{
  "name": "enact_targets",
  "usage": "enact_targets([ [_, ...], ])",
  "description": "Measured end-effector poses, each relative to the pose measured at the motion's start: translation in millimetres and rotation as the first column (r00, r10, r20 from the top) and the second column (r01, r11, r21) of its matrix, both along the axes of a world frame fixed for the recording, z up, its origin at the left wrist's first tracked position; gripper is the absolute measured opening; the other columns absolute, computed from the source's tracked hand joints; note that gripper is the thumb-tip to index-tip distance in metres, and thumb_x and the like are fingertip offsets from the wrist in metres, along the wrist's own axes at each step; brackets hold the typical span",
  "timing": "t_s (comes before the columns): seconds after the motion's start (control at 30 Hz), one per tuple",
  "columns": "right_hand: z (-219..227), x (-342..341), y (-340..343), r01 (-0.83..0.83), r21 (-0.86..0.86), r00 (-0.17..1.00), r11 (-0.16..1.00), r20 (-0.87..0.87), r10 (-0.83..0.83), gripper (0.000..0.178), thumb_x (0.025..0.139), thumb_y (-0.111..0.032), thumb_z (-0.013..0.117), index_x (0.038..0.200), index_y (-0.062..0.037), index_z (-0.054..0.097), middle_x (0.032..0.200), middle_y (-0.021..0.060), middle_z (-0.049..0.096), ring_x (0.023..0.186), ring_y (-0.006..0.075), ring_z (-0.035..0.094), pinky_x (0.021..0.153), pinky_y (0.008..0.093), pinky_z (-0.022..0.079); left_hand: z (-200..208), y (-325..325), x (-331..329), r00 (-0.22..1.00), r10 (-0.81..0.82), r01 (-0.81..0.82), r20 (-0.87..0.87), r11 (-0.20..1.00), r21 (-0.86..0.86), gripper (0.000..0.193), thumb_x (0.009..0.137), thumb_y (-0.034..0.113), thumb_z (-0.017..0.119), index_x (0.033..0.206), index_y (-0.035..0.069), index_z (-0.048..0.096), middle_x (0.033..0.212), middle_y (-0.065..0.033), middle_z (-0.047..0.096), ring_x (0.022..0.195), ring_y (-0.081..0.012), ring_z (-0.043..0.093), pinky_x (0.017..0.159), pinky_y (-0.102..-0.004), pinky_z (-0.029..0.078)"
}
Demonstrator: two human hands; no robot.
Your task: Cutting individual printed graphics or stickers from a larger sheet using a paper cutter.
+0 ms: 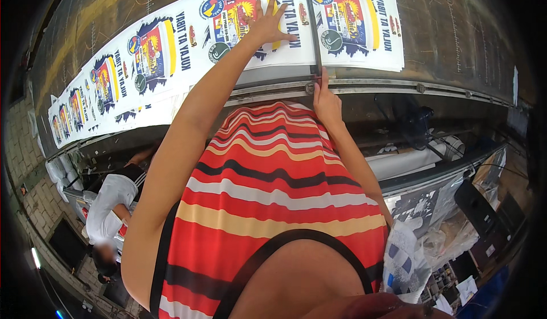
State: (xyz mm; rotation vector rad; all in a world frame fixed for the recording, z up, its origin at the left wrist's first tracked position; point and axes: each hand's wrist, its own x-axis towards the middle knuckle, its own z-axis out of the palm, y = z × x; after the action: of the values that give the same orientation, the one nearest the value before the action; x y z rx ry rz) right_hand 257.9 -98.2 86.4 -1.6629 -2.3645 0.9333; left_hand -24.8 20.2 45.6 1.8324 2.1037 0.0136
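A long white printed sheet (pixel 154 57) with repeated red, yellow and blue designs runs across the table, curving away to the left. My left hand (pixel 268 25) lies on it with fingers spread, pressing over one of the designs. A dark straight bar (pixel 311 28) crosses the sheet from far to near. At its near end, my right hand (pixel 327 102) has its index finger stretched along the bar and the other fingers curled around the end. To the right of the bar, another printed section (pixel 356 22) lies flat; whether it is joined underneath is hidden.
The brown, worn table (pixel 456 39) has a metal rail (pixel 387 87) along its near edge. Below at the right are a black fan (pixel 413 119), a white roll (pixel 404 159) and plastic sheeting (pixel 450 228). Another person (pixel 111 199) in white bends over at the lower left.
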Motion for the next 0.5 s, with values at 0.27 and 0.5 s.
enact_targets([
  [0.27,60.4,3.4,6.1,0.062,-0.158,0.988,0.986,-0.133,-0.084,0.060,0.106,-0.038,0.039,0.156,-0.0105,0.022,0.107,0.0243,0.071,0.081,0.0460,0.069,0.073,0.0526,0.053,1.4,-0.8,0.8,1.000,0.007,-0.008,0.025,1.000,0.023,0.124,0.055,0.082,0.074,0.158,0.033,0.024,0.168,-0.0098,0.002,0.149,-0.0521,-0.003,0.098,-0.0881,0.014],
  [0.5,119.7,31.1,85.1,0.084,-0.321,0.614,0.943,-0.729,-0.303,0.038,0.105,-0.032,0.047,0.133,-0.0107,0.061,0.068,-0.0030,0.052,0.053,0.0038,0.039,0.047,0.0204,0.031,1.9,1.4,1.0,1.000,-0.009,0.009,0.015,1.000,0.003,0.124,0.057,0.083,0.073,0.158,0.033,0.022,0.168,-0.0109,0.001,0.149,-0.0527,-0.001,0.099,-0.0877,0.014],
])
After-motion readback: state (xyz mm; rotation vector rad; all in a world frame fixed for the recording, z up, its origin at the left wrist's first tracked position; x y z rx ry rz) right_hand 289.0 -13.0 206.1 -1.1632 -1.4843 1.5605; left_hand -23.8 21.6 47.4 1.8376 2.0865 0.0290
